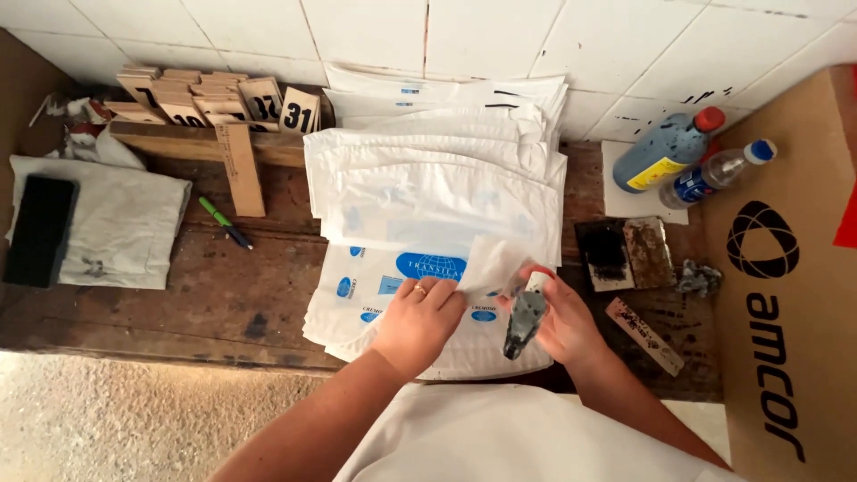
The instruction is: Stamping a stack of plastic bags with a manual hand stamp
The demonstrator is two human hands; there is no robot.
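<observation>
1. Right hand (564, 323) is wrapped around a grey stamp tool (524, 321), fingers curled shut on its body, the dark lower end poking out below the palm toward the front edge of the wooden bench (223, 303).
2. Left hand (420, 323) sits just beside it, fingertips pressed together on the corner of a white bag (494, 264), pinching that corner up off the pile. A ring shows on one finger.
3. The lifted corner rises right between the two hands, touching the top of the stamp tool.
4. Both hands work over the front end of the stack of white bags (428, 192), which runs from the front edge of the bench back to the tiled wall; the lower bags carry blue oval print.
5. Right of the stack, near the bench's right end: a dark ink pad (605, 254) and a stained block just beside it.
6. Far right corner: two plastic bottles (692, 161) lying tilted, one red-capped, one blue-capped.
7. Far left corner: wooden number blocks (205, 100) in a row.
8. Left of the stack, a green pen (221, 221) lies on the wood; beyond it, a folded grey cloth (125, 228).
</observation>
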